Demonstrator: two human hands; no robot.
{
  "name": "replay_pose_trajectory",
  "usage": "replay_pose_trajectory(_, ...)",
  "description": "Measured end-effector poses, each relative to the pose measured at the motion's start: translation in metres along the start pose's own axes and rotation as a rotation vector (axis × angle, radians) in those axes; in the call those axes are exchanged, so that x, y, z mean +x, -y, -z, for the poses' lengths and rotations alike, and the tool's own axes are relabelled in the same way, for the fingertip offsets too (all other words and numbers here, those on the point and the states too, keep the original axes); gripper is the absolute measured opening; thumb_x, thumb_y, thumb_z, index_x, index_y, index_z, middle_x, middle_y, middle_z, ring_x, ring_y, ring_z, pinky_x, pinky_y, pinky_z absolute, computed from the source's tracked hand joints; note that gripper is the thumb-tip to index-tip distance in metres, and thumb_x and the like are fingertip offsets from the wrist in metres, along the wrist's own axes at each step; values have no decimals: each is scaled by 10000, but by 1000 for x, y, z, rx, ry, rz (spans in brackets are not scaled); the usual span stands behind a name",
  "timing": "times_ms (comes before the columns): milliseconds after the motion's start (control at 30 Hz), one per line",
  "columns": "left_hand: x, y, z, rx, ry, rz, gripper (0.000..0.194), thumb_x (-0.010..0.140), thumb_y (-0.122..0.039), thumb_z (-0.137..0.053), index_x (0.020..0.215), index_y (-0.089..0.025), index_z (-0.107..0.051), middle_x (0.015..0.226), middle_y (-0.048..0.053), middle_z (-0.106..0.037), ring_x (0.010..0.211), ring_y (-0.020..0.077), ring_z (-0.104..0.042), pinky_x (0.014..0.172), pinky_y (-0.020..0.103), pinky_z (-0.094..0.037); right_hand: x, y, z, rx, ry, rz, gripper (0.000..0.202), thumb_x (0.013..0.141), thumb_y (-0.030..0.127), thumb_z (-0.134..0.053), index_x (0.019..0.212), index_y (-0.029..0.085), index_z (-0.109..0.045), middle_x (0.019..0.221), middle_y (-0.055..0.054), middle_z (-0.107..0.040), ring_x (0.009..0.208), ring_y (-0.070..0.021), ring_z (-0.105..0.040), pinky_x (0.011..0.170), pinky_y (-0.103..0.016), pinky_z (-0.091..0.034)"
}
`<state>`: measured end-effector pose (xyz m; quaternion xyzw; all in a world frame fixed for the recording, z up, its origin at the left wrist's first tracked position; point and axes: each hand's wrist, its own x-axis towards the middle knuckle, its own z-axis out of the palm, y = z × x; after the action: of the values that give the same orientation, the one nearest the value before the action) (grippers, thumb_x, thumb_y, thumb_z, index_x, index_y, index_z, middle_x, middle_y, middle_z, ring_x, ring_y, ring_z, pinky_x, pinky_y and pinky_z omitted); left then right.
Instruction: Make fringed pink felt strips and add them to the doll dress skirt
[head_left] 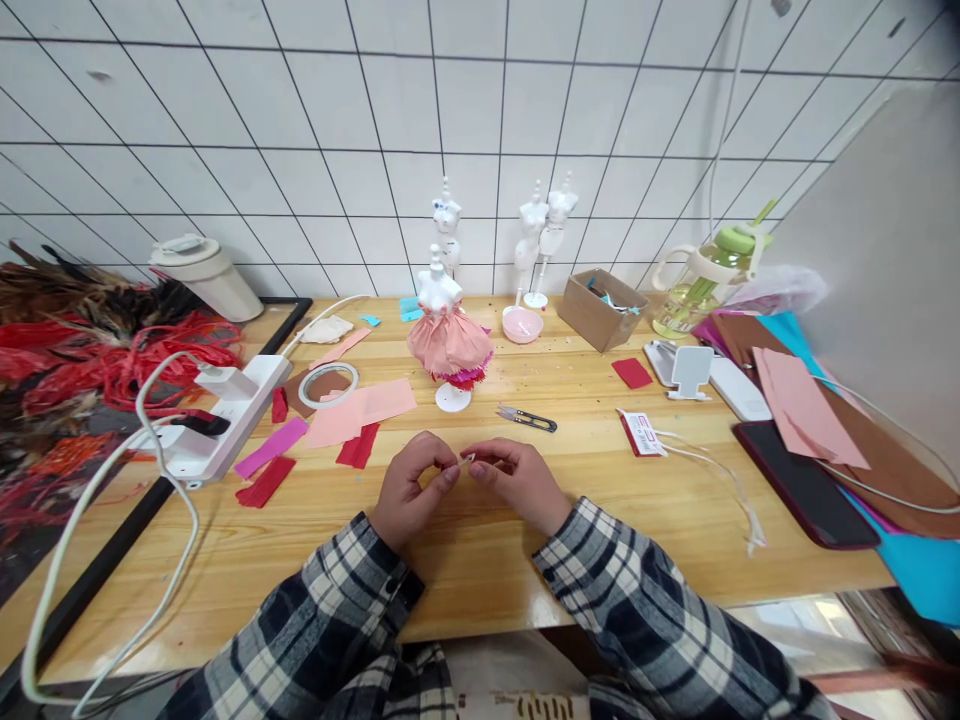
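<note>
My left hand (pixel 417 487) and my right hand (pixel 520 480) meet over the front middle of the table, both with fingers pinched. Between their fingertips is a small white piece (pixel 468 459), too tiny to name. Just beyond them stands a white doll mannequin (pixel 439 288) on a round base, wearing a gathered pink paper skirt (pixel 450 343) with magenta and red edges beneath. Thread snips (pixel 527 418) lie past my right hand. Left of the mannequin are pink paper pieces (pixel 386 402), a red strip (pixel 358 446) and a roll of white tape (pixel 328 384).
A power strip (pixel 232 418) with white cables lies left. At the back are more mannequins (pixel 531 235), a pink bowl (pixel 523 324), a cardboard box (pixel 600 310) and a bottle (pixel 701 285). A phone (pixel 799 490), a phone stand (pixel 690 372) and a white-stringed tag (pixel 642 434) lie right.
</note>
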<state>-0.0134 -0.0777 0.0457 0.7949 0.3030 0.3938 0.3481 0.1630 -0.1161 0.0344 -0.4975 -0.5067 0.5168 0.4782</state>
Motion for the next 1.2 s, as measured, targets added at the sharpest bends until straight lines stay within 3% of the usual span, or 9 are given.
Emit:
replay_pose_trajectory(133,0,0,-2,-2,41,30,226,883,-324,-507,707,-182,-510,702,18,-527,713,158,-469,690,299,-384,3,-2,2,-129,-66,56,248,746,428,-693,780,185,-725,699,-16,-673,578,-117,-529,534,-251,-415)
replay_pose_trajectory(367,4,4,-10,-226,115,362,411,908,-453,-401,614,-172,-462,581,-11,-434,579,125,-406,571,266,-336,-1,4,16,-675,-166,582,129,851,315,-630,812,249,-734,778,-19,-705,743,-156,-594,727,-325,-438)
replay_pose_trajectory(500,6,9,-15,-318,159,492,419,888,-462,-413,582,-177,-433,539,-24,-405,527,112,-367,531,259,-309,-4,6,20,-777,-248,701,128,866,274,-607,840,276,-732,791,-2,-713,746,-156,-601,739,-335,-426)
replay_pose_trajectory(600,5,14,-13,-197,122,483,420,899,-449,-390,578,-181,-427,533,-24,-413,535,120,-387,542,262,-329,3,1,38,-746,-335,606,162,878,295,-583,835,263,-737,824,-26,-720,794,-172,-621,760,-336,-443)
replay_pose_trajectory(700,6,15,-10,77,30,359,354,910,-412,-395,665,-180,-504,629,3,-515,642,155,-475,624,287,-386,18,-10,68,-760,-375,401,215,860,373,-582,808,236,-741,786,-49,-716,756,-190,-611,717,-330,-447)
replay_pose_trajectory(833,14,6,-15,344,71,80,202,874,-375,-496,807,-186,-515,1040,99,-641,982,237,-531,872,396,-405,31,-21,100,-837,-381,182,237,822,389,-582,786,213,-737,748,-50,-696,739,-194,-591,702,-316,-424)
replay_pose_trajectory(967,22,-3,-35,539,235,-80,183,845,-368,-543,834,-188,-514,1421,127,-458,1224,308,-405,986,493,-327,28,-22,103,-848,-307,138,196,802,365,-595,774,218,-722,730,-33,-681,741,-184,-578,685,-293,-406)
replay_pose_trajectory(1067,24,-3,-51,643,314,-105,217,852,-393,-526,894,-181,-546,1469,133,-397,1243,326,-385,951,504,-340,23,-21,100,-896,-254,77,178,799,360,-591,750,227,-700,706,-17,-675,711,-178,-578,658,-284,-395)
replay_pose_trajectory(1200,23,0,-58,659,394,-132,251,856,-407,-524,966,-183,-554,1398,134,-480,1215,317,-416,938,491,-343,21,-23,101,-873,-289,-5,195,832,361,-535,798,230,-675,728,-12,-688,653,-164,-589,615,-274,-396)
